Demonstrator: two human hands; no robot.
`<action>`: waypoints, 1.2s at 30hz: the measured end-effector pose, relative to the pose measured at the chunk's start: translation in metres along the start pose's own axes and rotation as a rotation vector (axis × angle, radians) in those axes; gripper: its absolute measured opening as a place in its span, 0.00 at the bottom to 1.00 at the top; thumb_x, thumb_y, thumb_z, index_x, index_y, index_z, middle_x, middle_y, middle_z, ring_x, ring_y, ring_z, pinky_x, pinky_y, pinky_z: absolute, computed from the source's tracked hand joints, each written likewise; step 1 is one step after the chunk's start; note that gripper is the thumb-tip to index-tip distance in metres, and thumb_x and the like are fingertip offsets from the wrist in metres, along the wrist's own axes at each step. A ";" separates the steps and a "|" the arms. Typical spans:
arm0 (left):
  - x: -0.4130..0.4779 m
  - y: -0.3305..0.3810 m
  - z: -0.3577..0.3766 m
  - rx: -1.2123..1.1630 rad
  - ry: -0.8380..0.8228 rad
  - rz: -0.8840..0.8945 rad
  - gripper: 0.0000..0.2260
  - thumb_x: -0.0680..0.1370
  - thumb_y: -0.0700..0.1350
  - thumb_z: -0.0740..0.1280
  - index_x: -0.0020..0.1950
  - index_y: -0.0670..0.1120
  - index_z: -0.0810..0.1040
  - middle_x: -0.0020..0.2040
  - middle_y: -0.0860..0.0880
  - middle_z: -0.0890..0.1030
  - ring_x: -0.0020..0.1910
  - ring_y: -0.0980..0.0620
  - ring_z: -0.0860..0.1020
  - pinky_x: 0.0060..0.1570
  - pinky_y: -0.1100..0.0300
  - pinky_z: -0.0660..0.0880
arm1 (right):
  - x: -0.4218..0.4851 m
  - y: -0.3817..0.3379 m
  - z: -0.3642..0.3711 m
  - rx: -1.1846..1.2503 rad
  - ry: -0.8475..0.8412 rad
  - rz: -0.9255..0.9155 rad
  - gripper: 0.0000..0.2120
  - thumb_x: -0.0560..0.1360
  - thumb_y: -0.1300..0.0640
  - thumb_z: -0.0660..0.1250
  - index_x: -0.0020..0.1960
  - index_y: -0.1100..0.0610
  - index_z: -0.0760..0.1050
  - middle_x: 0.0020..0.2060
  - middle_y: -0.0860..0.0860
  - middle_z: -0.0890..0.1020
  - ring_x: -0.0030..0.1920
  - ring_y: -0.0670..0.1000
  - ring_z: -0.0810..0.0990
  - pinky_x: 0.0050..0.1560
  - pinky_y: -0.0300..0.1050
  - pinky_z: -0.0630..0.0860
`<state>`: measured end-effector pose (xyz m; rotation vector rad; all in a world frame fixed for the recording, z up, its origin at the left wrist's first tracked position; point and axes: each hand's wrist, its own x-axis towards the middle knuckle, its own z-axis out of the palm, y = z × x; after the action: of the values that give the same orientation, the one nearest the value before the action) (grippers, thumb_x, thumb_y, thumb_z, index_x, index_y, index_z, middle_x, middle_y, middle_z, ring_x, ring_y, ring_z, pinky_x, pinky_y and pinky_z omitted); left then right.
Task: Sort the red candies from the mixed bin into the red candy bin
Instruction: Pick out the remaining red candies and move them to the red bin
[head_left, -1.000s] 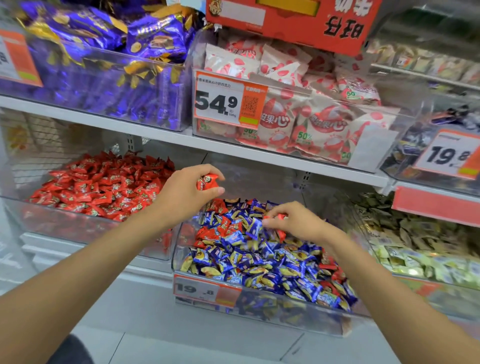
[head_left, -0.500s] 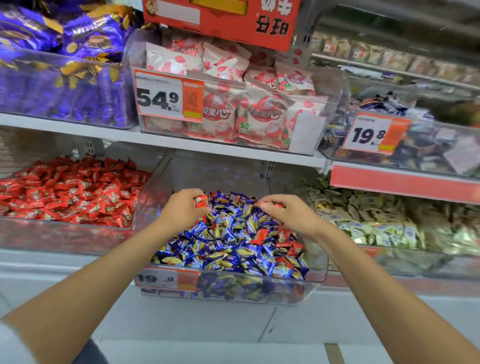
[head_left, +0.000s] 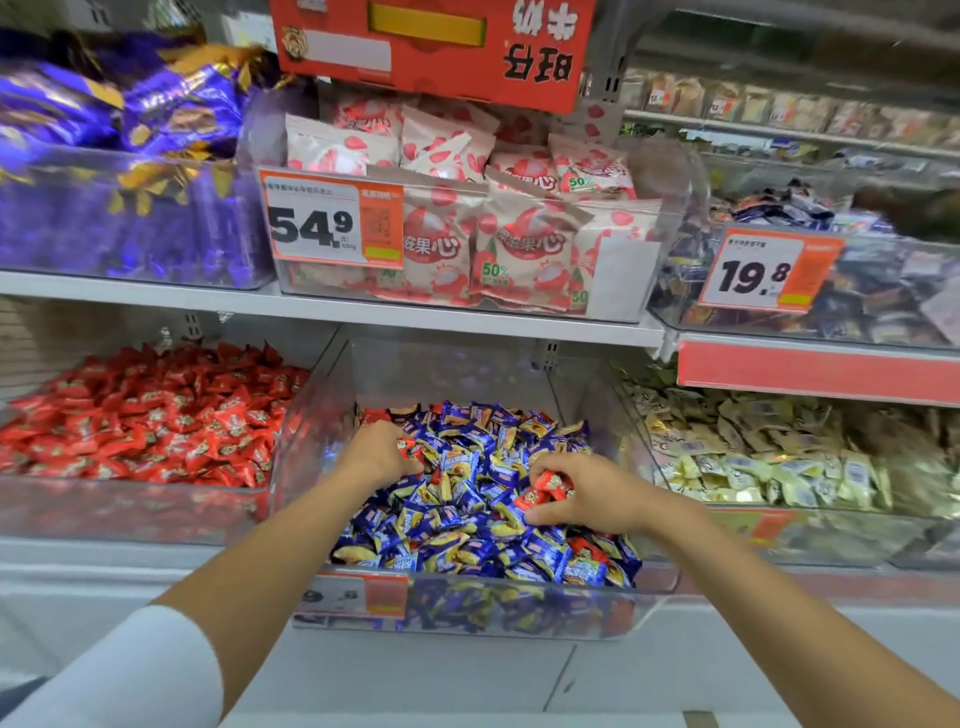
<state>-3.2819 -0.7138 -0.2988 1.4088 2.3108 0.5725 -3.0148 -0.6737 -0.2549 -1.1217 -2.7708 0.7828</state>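
Both hands are working inside the mixed bin (head_left: 467, 603): the left hand (head_left: 382, 453) is pinching 1 red candy (head_left: 408, 447), and the right hand (head_left: 589, 496) is gripping a small cluster of reds (head_left: 543, 488). These are not yet in the red bin (head_left: 130, 512) alongside. Stray reds (head_left: 584, 546) are showing among the blue, so sorting is probably far from finished.
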 end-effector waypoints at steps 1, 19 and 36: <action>0.000 0.000 0.000 0.017 0.006 0.000 0.22 0.71 0.50 0.75 0.61 0.42 0.78 0.63 0.43 0.78 0.61 0.44 0.76 0.58 0.54 0.72 | 0.000 -0.001 -0.001 0.021 0.004 0.002 0.16 0.70 0.45 0.73 0.49 0.53 0.72 0.40 0.47 0.76 0.39 0.47 0.73 0.39 0.42 0.68; -0.088 0.014 -0.064 -0.221 0.249 0.382 0.13 0.73 0.54 0.72 0.53 0.49 0.80 0.45 0.53 0.82 0.43 0.55 0.79 0.45 0.58 0.76 | 0.001 -0.055 0.003 0.370 0.268 -0.015 0.12 0.77 0.50 0.67 0.51 0.59 0.73 0.32 0.49 0.73 0.26 0.41 0.68 0.29 0.33 0.66; -0.040 -0.191 -0.202 -0.249 0.545 -0.026 0.23 0.69 0.58 0.73 0.56 0.45 0.78 0.50 0.43 0.82 0.52 0.42 0.79 0.48 0.54 0.73 | 0.179 -0.282 0.050 0.169 0.183 -0.320 0.20 0.74 0.48 0.70 0.63 0.55 0.75 0.57 0.50 0.81 0.57 0.46 0.77 0.57 0.37 0.69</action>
<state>-3.5107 -0.8587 -0.2227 1.2083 2.5276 1.3223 -3.3374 -0.7486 -0.1897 -0.6622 -2.5810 0.8108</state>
